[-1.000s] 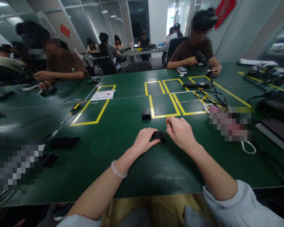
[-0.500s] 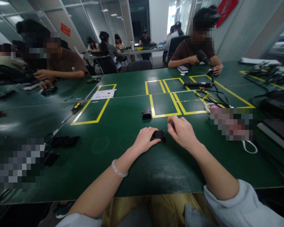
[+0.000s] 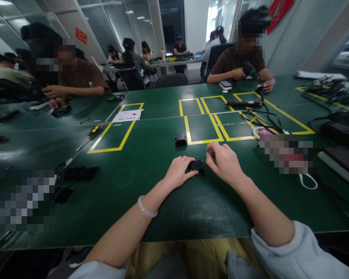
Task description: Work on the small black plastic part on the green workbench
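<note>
On the green table, my left hand (image 3: 180, 170) is closed on a small black boxy part (image 3: 196, 166), its thumb along the near side and fingers over the far side. Just to the right, apart from that part, my right hand (image 3: 224, 162) is curled with thumb and fingers bent inward. Something small and dark shows between those fingers, too little of it to name. A second black boxy part (image 3: 180, 140) sits a little farther off, beside a corner of yellow tape.
Yellow tape rectangles (image 3: 205, 142) mark the table. Left lie a yellow-black screwdriver (image 3: 93, 132) and a paper sheet (image 3: 128, 116). To the right are a black pen-like tool (image 3: 244, 104) with cables and a blurred-out pink item (image 3: 285, 153). Two people work across the table, one holding a dark power tool (image 3: 249, 69).
</note>
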Tool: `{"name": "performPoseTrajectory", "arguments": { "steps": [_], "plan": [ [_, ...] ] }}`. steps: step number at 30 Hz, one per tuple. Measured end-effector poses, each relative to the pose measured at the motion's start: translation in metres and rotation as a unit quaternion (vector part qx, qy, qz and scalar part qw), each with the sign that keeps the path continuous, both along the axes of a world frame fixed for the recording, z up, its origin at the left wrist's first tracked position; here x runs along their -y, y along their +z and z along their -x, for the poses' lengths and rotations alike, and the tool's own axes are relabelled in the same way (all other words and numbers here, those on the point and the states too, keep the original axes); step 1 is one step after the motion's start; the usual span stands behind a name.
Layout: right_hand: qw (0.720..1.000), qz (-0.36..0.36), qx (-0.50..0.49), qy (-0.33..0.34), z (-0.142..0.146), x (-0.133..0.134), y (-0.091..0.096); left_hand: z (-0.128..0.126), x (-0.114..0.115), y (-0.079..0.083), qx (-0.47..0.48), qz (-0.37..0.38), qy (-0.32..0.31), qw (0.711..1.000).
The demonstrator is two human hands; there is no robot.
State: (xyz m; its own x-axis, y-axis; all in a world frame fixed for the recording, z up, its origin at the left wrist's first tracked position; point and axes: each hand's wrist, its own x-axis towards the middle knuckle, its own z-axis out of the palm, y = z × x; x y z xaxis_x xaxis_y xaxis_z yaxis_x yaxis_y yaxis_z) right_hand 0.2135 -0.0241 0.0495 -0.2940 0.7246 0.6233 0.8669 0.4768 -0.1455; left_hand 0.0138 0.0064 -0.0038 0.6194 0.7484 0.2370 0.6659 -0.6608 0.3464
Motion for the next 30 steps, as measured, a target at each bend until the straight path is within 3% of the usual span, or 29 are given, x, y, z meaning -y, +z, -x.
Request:
{"name": "performPoseTrajectory", "arguments": {
  "steps": [30],
  "plan": [
    [0.999,0.030,0.020,-0.003,0.0025,0.0048,0.0055,-0.0009,-0.0006,0.0007,-0.004,0.019,0.005,1.000]
  ]
}}
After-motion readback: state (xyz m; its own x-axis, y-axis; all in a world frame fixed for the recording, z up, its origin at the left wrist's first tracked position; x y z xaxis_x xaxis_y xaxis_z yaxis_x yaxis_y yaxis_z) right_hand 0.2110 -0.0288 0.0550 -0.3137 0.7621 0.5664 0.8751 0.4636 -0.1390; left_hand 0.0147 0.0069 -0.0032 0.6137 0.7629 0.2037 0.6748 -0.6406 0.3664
